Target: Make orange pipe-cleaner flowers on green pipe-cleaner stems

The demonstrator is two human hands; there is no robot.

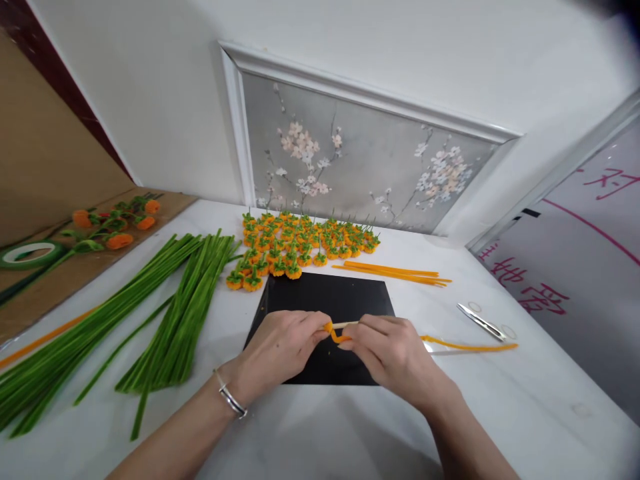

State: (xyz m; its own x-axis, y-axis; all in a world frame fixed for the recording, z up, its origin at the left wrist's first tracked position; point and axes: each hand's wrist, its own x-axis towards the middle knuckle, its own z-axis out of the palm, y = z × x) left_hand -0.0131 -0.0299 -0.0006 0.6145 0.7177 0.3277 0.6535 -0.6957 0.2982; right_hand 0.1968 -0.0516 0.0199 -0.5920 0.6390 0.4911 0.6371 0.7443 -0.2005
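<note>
Over a black mat (345, 293), my left hand (285, 340) pinches one end of a thin wooden stick (345, 325) where an orange pipe cleaner (339, 339) is wound on it. My right hand (393, 347) is closed on the stick's other side, with the slack loop of the pipe cleaner between thumb and fingers. An orange length sticks out beyond the right hand and looks like the same pipe cleaner, though the fingers hide the join. A silver bracelet (233, 402) is on my left wrist.
Many small orange flower heads with green bases (300, 243) stand behind the mat. Green pipe cleaners (185, 320) lie left; spare orange ones (395, 271) and tweezers (481, 321) lie right. Green tape (33, 255) and finished flowers (117, 223) sit on cardboard at far left.
</note>
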